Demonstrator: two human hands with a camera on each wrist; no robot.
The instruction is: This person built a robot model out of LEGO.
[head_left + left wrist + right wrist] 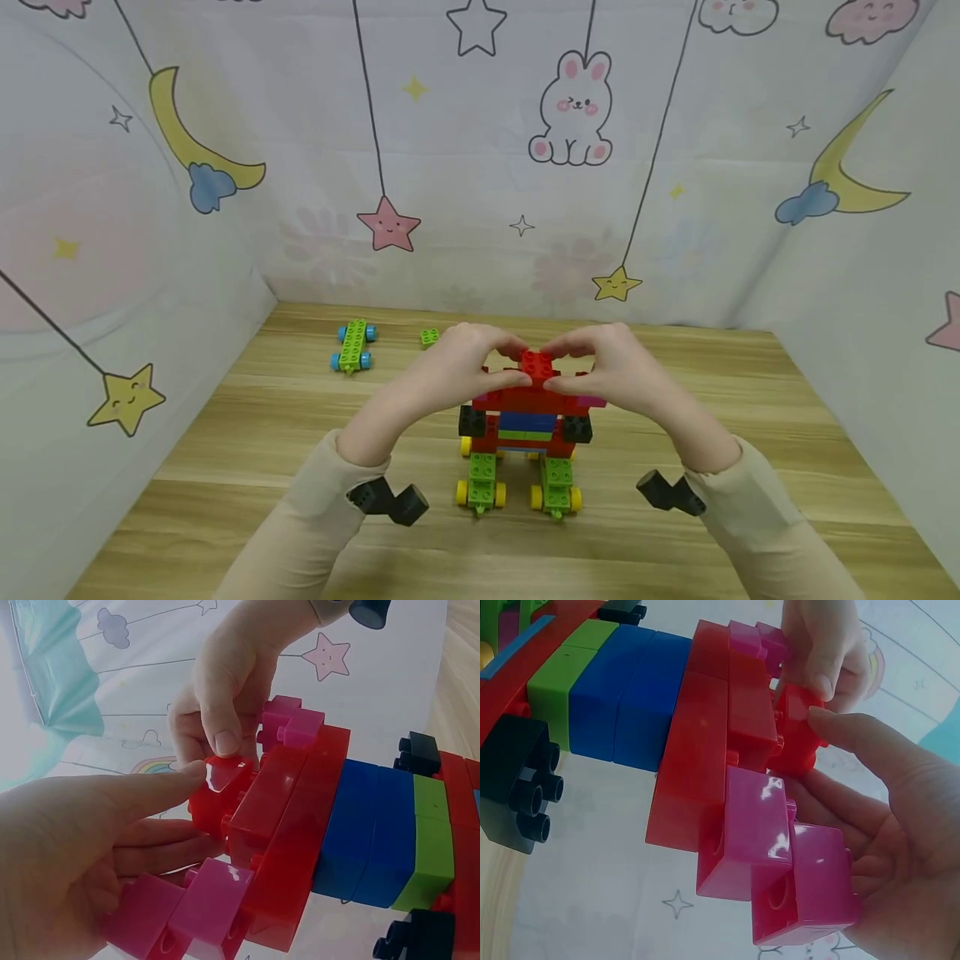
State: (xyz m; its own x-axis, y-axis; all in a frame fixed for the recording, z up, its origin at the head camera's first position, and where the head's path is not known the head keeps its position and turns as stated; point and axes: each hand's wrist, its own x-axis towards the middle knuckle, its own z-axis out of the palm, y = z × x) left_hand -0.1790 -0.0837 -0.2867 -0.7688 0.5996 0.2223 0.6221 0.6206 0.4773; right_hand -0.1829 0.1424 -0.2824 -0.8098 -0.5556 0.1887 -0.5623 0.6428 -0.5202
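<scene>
A red brick (pixel 537 363) sits at the top of a tall figure of building bricks. My left hand (pixel 459 371) pinches it from the left between thumb and fingers; my right hand (pixel 617 372) pinches the same brick from the right. Both wrist views show the red brick (pixel 219 796) against studs of the red bricks (pixel 690 765) below; whether it is fully seated I cannot tell. Pink bricks (pixel 754 825) stick out at either side, near the palms. Lower come blue bricks (pixel 367 832), lime green bricks (pixel 427 844) and black bricks (pixel 472 421).
The figure stands on two green wheeled bases (pixel 482 483) with yellow wheels, on a wooden table (pixel 285 492). Farther back lie a green wheeled base (pixel 352 346) with blue wheels and a small green brick (pixel 429 337). A printed cloth (pixel 480 167) encloses the back and sides.
</scene>
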